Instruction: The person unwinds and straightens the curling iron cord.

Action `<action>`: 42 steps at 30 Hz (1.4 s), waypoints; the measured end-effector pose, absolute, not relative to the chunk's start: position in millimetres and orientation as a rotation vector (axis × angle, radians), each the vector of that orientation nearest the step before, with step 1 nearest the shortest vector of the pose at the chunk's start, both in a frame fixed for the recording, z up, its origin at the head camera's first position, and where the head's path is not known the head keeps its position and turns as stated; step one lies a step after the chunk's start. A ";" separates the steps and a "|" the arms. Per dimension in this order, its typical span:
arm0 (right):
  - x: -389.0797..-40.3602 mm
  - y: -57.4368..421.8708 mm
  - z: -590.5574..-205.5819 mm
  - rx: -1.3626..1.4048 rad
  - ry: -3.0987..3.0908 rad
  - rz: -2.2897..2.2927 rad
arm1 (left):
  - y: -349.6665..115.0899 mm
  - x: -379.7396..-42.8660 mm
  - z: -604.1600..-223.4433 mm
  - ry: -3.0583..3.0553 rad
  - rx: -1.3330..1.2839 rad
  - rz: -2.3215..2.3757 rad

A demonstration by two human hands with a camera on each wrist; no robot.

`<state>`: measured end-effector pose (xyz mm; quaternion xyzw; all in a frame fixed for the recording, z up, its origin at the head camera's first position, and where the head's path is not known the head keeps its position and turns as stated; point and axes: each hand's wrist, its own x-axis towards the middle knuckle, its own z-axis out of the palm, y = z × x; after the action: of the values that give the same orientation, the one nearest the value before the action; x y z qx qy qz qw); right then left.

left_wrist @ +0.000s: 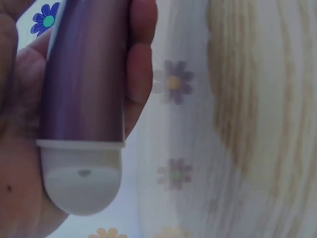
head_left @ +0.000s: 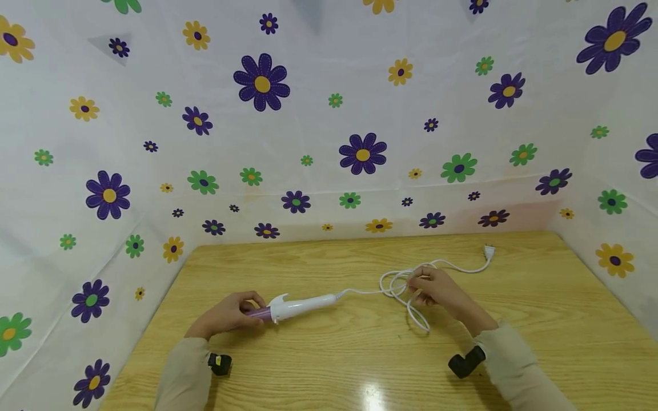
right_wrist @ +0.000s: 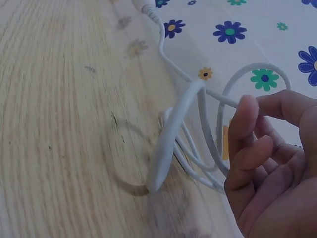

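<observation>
A curling iron (head_left: 305, 306) with a white handle and purple barrel is held nearly level over the wooden table, its handle toward the right. My left hand (head_left: 240, 313) grips the barrel from the left side. In the left wrist view, the purple barrel (left_wrist: 86, 74) lies across the palm with fingers curled along it, and its rounded white tip (left_wrist: 81, 181) shows below. My right hand (head_left: 434, 290) pinches the white power cord (head_left: 367, 292) at its loose coils. Up close in the right wrist view, several loops of cord (right_wrist: 168, 139) hang beside the fingertips.
The cord's white plug (head_left: 489, 252) lies toward the back right of the wooden table (head_left: 329, 365). A white flower-patterned sheet (head_left: 319, 114) stands behind the table and at both sides. Black wrist cameras (head_left: 466, 362) sit below both sleeves.
</observation>
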<state>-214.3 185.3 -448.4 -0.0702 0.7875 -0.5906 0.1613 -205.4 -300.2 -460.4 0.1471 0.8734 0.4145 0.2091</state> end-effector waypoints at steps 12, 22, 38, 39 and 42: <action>-216.0 193.9 -443.1 -0.311 2.376 -1.546 | -306.3 -208.3 -465.9 2.464 0.398 1.148; -223.6 216.0 -439.3 -0.378 2.564 -1.373 | -317.4 -210.3 -465.7 2.545 0.386 1.104; -224.8 229.0 -452.0 -0.305 2.850 -0.882 | -345.0 -215.2 -469.8 2.671 0.331 1.031; -224.8 231.1 -453.2 -0.302 2.850 -0.879 | -346.6 -215.6 -469.8 2.673 0.317 1.030; -224.8 238.8 -457.1 -0.291 2.859 -0.863 | -351.4 -218.1 -469.1 2.678 0.287 1.017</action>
<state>-224.8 238.8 -457.1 -0.0967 0.9504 -0.2870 0.0703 -218.1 -351.4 -469.1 0.0987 0.9223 0.3501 0.1308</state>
